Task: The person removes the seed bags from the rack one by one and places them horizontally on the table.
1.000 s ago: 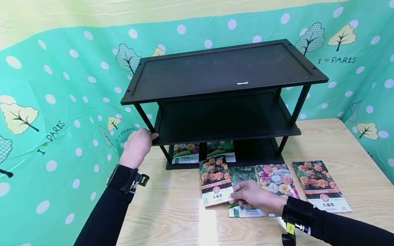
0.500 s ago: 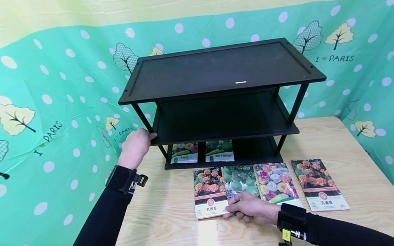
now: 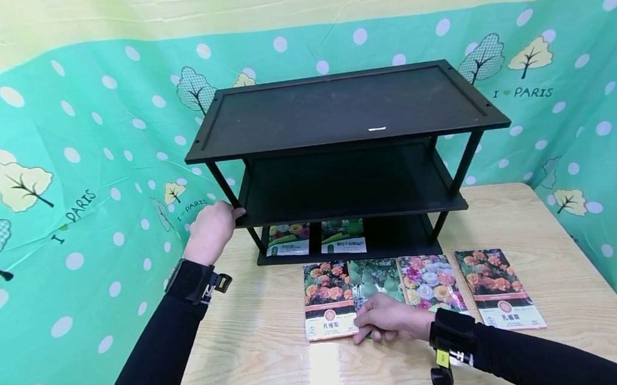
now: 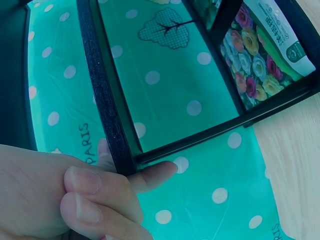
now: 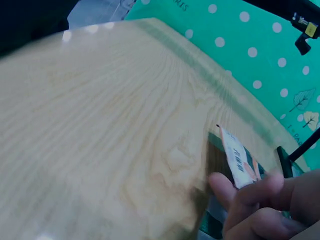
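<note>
My right hand [image 3: 386,317] pinches the lower right edge of a seed packet [image 3: 327,297] with orange flowers and a white lower label. In the right wrist view that packet [image 5: 239,157] stands tilted, its shadow on the wood. Beneath the hand lies a packet with green fruit [image 3: 375,278], its lower part hidden. My left hand [image 3: 210,230] grips the front left corner of the middle shelf on a black three-tier rack [image 3: 334,109]. The left wrist view shows fingers curled at the black frame [image 4: 102,100].
A packet of mixed roses [image 3: 432,279] and another orange-flower packet [image 3: 498,289] lie to the right on the wooden table [image 3: 234,355]. On the rack's bottom shelf are a flower packet [image 3: 289,242] and a green packet [image 3: 343,238]. A green dotted cloth [image 3: 100,245] surrounds the table.
My right hand has brought the orange-flower packet left and toward me, off the green-fruit packet to a place beside it. The left hand keeps its hold on the rack.
</note>
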`<action>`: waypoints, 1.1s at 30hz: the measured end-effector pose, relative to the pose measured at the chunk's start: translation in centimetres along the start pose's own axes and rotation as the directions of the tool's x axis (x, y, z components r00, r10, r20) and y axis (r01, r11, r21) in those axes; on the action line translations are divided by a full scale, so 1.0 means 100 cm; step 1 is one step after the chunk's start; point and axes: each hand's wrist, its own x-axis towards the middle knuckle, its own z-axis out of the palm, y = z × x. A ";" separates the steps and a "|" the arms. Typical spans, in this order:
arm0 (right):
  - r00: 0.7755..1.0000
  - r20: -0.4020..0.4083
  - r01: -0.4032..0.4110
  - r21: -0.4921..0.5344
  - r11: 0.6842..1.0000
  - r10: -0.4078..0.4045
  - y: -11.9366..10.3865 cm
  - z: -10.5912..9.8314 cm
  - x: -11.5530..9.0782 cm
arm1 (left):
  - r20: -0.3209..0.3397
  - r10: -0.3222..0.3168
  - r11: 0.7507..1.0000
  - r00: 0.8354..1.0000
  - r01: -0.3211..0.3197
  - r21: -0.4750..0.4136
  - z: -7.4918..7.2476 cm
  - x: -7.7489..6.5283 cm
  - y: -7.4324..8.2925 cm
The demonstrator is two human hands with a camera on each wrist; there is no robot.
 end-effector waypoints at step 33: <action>0.972 -0.194 0.018 -0.496 0.868 -0.131 -0.056 -0.061 0.027 | -0.084 0.068 0.997 0.994 -0.064 0.051 0.006 0.000 -0.004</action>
